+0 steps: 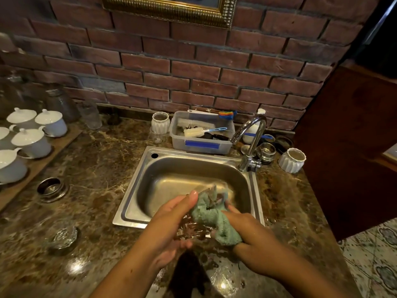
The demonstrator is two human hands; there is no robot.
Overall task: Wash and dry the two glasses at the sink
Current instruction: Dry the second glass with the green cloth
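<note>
Over the front of the steel sink (137, 186), my left hand (171, 220) grips a clear glass (193, 229) lying on its side. My right hand (251, 237) is shut on a green cloth (212, 216), and part of the cloth is pushed into the glass's mouth. The glass is blurred and mostly hidden by the hands and the cloth. A second clear glass (63, 235) stands on the counter to the left of the sink. The chrome tap (251, 136) shows no running water.
A plastic tub (202, 145) with brushes stands behind the sink. White lidded cups (32, 140) sit on a board at the left; a metal ring (51, 188) lies nearby. White ribbed pots (292, 160) and jars flank the tap. Brick wall behind; the counter's front is wet.
</note>
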